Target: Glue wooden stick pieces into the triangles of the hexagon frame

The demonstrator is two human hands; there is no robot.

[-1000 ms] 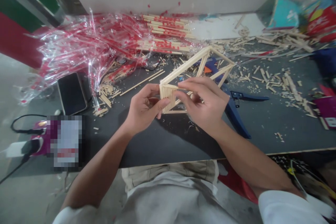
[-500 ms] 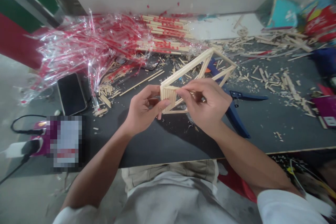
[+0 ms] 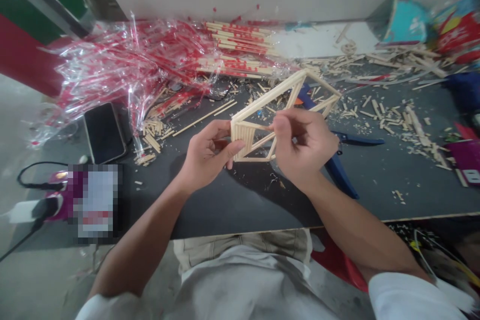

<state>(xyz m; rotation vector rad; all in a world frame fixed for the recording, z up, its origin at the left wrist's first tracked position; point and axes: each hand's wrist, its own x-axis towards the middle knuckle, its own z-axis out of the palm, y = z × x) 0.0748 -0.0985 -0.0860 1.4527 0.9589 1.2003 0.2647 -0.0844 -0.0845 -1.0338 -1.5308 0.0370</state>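
Observation:
A pale wooden stick frame (image 3: 267, 98) is held up above the dark table, tilted up toward the right. Short sticks lie side by side across its left end and form a small panel (image 3: 243, 137). My left hand (image 3: 210, 155) grips that end, thumb on the panel. My right hand (image 3: 305, 142) is closed in front of the frame's middle, thumb and finger pinched beside the frame's inner bar. What the pinch holds is too small to make out.
Blue-handled pliers (image 3: 340, 175) lie behind my right hand. Wrapped chopsticks (image 3: 240, 40) and red-clear wrappers (image 3: 150, 60) cover the back left. A phone (image 3: 104, 132) lies left. Stick scraps (image 3: 390, 115) are scattered right. The dark table (image 3: 232, 210) ends near my lap.
My right hand has moved right, away from the small panel, and more of the frame's inner bars show. My left hand keeps its grip on the left end.

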